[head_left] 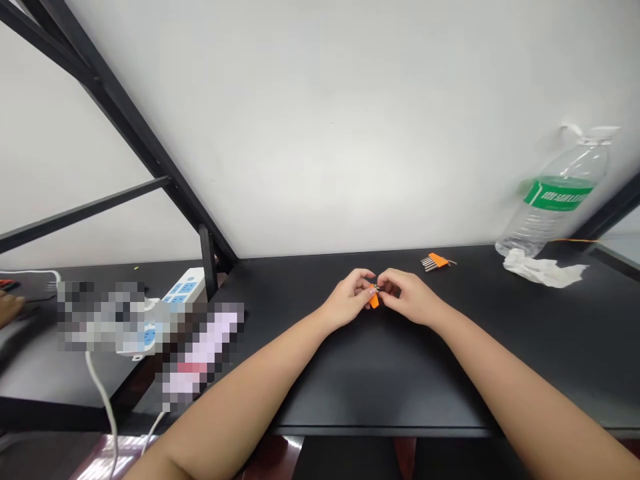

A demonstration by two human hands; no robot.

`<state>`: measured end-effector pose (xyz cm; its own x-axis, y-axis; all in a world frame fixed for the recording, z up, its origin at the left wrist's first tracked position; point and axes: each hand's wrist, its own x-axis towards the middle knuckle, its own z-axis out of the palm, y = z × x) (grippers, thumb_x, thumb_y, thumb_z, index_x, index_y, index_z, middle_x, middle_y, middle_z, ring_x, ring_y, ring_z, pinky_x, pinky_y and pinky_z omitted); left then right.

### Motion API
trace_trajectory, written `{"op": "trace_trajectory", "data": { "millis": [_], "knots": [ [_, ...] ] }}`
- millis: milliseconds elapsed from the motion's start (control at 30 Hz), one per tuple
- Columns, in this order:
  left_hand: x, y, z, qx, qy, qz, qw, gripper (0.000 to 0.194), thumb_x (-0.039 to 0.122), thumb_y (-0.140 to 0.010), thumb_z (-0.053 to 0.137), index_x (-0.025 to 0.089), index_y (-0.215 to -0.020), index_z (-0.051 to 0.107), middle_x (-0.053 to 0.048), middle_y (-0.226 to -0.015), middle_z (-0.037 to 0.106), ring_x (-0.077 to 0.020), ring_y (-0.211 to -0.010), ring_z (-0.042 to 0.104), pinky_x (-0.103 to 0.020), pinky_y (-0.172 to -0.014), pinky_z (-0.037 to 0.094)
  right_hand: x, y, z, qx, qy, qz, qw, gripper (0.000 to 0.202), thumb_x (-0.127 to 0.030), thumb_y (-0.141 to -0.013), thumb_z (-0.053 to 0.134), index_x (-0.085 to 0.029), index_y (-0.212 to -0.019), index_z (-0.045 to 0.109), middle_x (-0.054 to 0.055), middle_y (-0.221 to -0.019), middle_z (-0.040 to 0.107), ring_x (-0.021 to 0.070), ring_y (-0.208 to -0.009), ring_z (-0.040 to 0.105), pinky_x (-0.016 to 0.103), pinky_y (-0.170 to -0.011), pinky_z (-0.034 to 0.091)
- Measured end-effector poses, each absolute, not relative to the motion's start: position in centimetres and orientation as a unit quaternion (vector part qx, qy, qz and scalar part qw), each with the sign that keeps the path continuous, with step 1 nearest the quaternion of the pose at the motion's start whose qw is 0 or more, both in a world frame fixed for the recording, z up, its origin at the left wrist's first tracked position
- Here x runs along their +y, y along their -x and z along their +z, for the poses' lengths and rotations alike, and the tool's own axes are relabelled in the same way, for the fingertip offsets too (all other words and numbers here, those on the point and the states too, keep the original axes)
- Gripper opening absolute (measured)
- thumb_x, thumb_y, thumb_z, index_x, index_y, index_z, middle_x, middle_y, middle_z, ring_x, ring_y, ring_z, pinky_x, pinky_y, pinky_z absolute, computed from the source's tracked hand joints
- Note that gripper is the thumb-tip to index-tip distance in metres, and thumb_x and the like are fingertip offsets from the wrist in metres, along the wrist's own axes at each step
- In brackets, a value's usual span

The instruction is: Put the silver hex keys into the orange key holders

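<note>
Near the middle of the black table (380,387), a small orange piece (374,300) is held between my two hands. My left hand (350,297) is closed on it, thumb and fingers pinched at its left side. My right hand (406,295) has its thumb and index finger pinched at the piece's upper right, where a small metallic part shows; what exactly they grip is too small to tell. Beyond my right hand, an orange holder with several metal prongs (436,261) lies on the table.
A large clear bottle with a green label (560,193) leans at the back right, with crumpled white tissue (544,269) before it. To the left are a white power strip (187,287), cables, a blurred pinkish object (205,353) and black metal frame bars (207,257). Another person's hand (10,308) shows far left.
</note>
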<state>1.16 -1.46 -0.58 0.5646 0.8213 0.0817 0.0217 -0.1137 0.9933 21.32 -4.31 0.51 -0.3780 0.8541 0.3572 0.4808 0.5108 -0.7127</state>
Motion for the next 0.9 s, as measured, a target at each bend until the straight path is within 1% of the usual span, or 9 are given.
{"op": "trace_trajectory", "data": {
  "millis": [167,300,433,500,567,633,700,767,900],
  "knots": [
    [-1.7,-1.0,-0.4,0.353,-0.708,0.318,0.522,0.051,0.036,-0.074,0.083,0.015,-0.116,0.063,-0.007,-0.098,0.071,-0.0166,-0.084,0.067,-0.032,-0.079,0.054,-4.1,-21.6,0.4,-0.779,0.438,0.247,0.376,0.004,-0.023,-0.087,0.059,-0.022,-0.090,0.060,0.002,-0.085,0.063,0.0160,-0.074,0.061,0.030,-0.068,0.050],
    [-2.0,-0.8,0.2,0.370,-0.756,0.299,0.449,0.049,0.034,-0.075,0.080,0.016,-0.118,0.068,-0.004,-0.092,0.072,-0.0164,-0.079,0.066,-0.030,-0.075,0.054,-3.9,-21.3,0.2,-0.771,0.449,0.254,0.375,0.004,-0.024,-0.088,0.058,-0.021,-0.090,0.059,0.001,-0.084,0.063,0.0162,-0.073,0.061,0.031,-0.068,0.050],
    [-2.1,-0.7,0.6,0.371,-0.810,0.305,0.337,0.032,0.028,-0.078,0.072,0.019,-0.109,0.071,-0.001,-0.084,0.071,-0.0143,-0.072,0.063,-0.028,-0.070,0.052,-3.7,-21.3,0.1,-0.769,0.473,0.225,0.366,0.006,-0.025,-0.088,0.059,-0.021,-0.093,0.059,0.001,-0.087,0.062,0.0156,-0.073,0.060,0.031,-0.069,0.049],
    [-1.8,-0.4,0.5,0.371,-0.831,0.307,0.278,0.031,0.026,-0.078,0.071,0.019,-0.107,0.071,-0.002,-0.089,0.072,-0.0165,-0.077,0.065,-0.030,-0.076,0.054,-3.5,-21.7,-0.2,-0.770,0.512,0.183,0.335,0.007,-0.027,-0.087,0.060,-0.021,-0.091,0.061,0.002,-0.090,0.062,0.0158,-0.073,0.059,0.031,-0.068,0.048],
    [-1.2,0.0,0.2,0.381,-0.838,0.304,0.246,0.046,0.026,-0.074,0.073,0.017,-0.119,0.069,-0.006,-0.104,0.073,-0.0206,-0.089,0.068,-0.034,-0.086,0.055,-3.4,-22.3,-0.5,-0.776,0.547,0.152,0.274,0.005,-0.025,-0.086,0.059,-0.021,-0.086,0.063,0.003,-0.090,0.061,0.0163,-0.074,0.059,0.031,-0.068,0.047],
    [-0.6,0.4,-0.3,0.389,-0.838,0.298,0.240,0.055,0.027,-0.075,0.074,0.014,-0.128,0.065,-0.009,-0.112,0.073,-0.0230,-0.097,0.069,-0.037,-0.093,0.055,-3.2,-22.9,-0.7,-0.784,0.562,0.147,0.217,0.007,-0.021,-0.084,0.059,-0.021,-0.081,0.065,0.003,-0.089,0.061,0.0164,-0.074,0.060,0.030,-0.069,0.046],
    [-0.1,0.6,-0.6,0.396,-0.835,0.297,0.240,0.057,0.028,-0.076,0.073,0.014,-0.131,0.063,-0.009,-0.116,0.073,-0.0237,-0.101,0.069,-0.038,-0.096,0.055,-3.3,-23.2,-0.9,-0.785,0.575,0.142,0.184,0.011,-0.017,-0.082,0.058,-0.021,-0.076,0.065,0.004,-0.087,0.062,0.0163,-0.073,0.060,0.029,-0.066,0.045],
    [0.1,0.7,-0.8,0.399,-0.833,0.300,0.238,0.057,0.028,-0.077,0.073,0.016,-0.132,0.063,-0.009,-0.118,0.072,-0.0238,-0.103,0.070,-0.038,-0.098,0.055,-3.4,-23.3,-0.9,-0.778,0.594,0.119,0.166,0.013,-0.014,-0.079,0.058,-0.021,-0.070,0.064,0.004,-0.084,0.062,0.0157,-0.069,0.059,0.027,-0.060,0.042],
    [-0.3,0.5,-0.6,0.389,-0.845,0.294,0.221,0.059,0.030,-0.078,0.074,0.018,-0.135,0.060,-0.007,-0.118,0.073,-0.0237,-0.106,0.070,-0.037,-0.099,0.054,-3.8,-23.5,-0.6,-0.745,0.648,0.067,0.143,0.017,-0.011,-0.069,0.065,-0.020,-0.059,0.055,0.006,-0.074,0.061,0.0144,-0.054,0.051,0.027,-0.047,0.031]
  ]
}}
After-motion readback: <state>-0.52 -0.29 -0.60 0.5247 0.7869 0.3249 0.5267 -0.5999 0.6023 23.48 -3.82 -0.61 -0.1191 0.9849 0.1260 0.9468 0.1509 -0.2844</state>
